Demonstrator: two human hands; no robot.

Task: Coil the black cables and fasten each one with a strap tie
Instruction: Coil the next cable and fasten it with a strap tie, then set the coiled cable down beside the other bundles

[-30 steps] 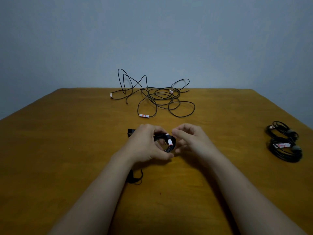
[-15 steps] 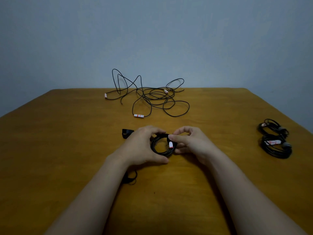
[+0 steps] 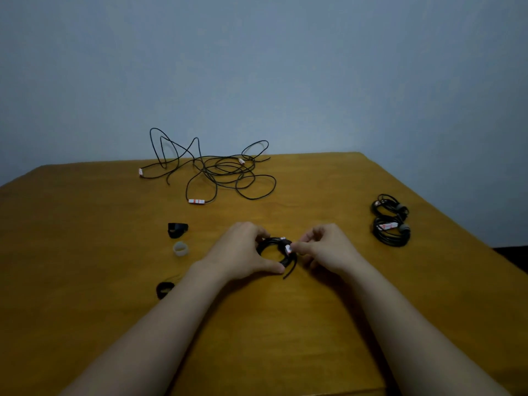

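A small coil of black cable (image 3: 270,247) lies on the wooden table (image 3: 314,324) between my hands. My left hand (image 3: 243,250) grips the coil's left side, thumb under it and fingers over the top. My right hand (image 3: 323,248) pinches the cable's white and red plug end (image 3: 288,248) at the coil's right side. A short black tail (image 3: 289,271) sticks out below the coil. A tangle of loose black cables (image 3: 225,172) with white and red plugs lies at the far side.
Two coiled black cables (image 3: 391,221) lie at the right. Left of my hands sit a black strap tie (image 3: 177,230), a whitish ring-shaped tie (image 3: 180,248) and another black strap tie (image 3: 164,289) by my left forearm. The table's right edge is close to the coils.
The view has shifted, so the table's contents sit further left. The whitish tie has come into view. My right hand now pinches the plug end lower on the coil, and a tail hangs out.
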